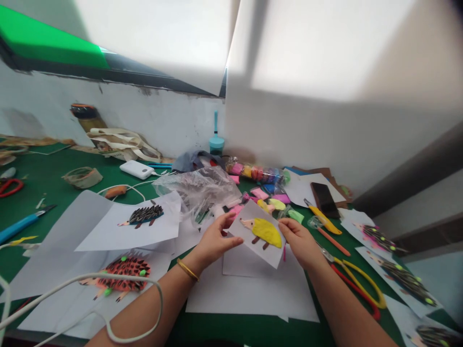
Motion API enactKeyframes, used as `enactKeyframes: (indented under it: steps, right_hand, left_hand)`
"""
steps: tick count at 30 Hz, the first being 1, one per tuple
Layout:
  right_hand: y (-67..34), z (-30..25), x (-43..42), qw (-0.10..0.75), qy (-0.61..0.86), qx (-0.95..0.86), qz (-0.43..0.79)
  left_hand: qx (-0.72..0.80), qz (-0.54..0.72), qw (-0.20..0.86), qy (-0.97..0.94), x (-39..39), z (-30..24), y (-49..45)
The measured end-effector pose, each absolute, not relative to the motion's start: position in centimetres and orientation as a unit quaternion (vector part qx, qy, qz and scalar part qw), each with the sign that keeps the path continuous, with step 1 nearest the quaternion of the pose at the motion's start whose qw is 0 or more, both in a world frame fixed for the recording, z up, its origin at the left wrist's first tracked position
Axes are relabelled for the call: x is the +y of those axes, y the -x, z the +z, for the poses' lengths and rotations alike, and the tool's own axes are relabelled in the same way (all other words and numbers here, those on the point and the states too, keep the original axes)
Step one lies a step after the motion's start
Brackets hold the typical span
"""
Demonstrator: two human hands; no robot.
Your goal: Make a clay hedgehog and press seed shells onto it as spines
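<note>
Between my two hands is a small white paper card (246,241), tilted and raised over the table. On it is a hedgehog figure (266,232) with a smooth yellow clay-like body, a pale pink face and brown legs. My left hand (220,237) grips the card's left edge between thumb and fingers; a gold bangle (187,270) circles that wrist. My right hand (297,237) pinches its right corner. Beneath the card lie white paper sheets (249,299).
Colored clay packets (259,193) and a crumpled plastic bag (202,188) lie behind my hands. Scissors (356,279), a yellow cutter (323,218) and a phone (324,199) are at right. Finished-looking hedgehog sheets (142,218) lie both sides. A white cable (119,278) loops over my left forearm.
</note>
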State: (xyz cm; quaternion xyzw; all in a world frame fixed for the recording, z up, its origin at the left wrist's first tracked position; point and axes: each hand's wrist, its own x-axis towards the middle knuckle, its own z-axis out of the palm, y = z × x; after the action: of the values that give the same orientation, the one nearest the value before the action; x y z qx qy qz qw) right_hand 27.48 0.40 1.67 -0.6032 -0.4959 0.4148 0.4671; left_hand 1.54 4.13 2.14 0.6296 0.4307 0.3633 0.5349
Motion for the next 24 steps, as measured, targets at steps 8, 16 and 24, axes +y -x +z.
enactKeyframes:
  steps: [8,16,24]
  right_hand:
    - [-26.9,1.5,-0.3,0.471,0.599,-0.502,0.409]
    - [-26.7,1.1,-0.7,0.458,0.592,-0.529,0.399]
    - [-26.8,1.1,-0.7,0.457,0.587,-0.533,0.403]
  left_hand:
    - [0.394,0.354,0.585,-0.614,3.5,3.0,-1.9]
    - [0.391,0.351,0.668,-0.526,3.0,3.0,-2.2]
    - [0.382,0.361,0.677,-0.516,2.8,2.8,-2.4]
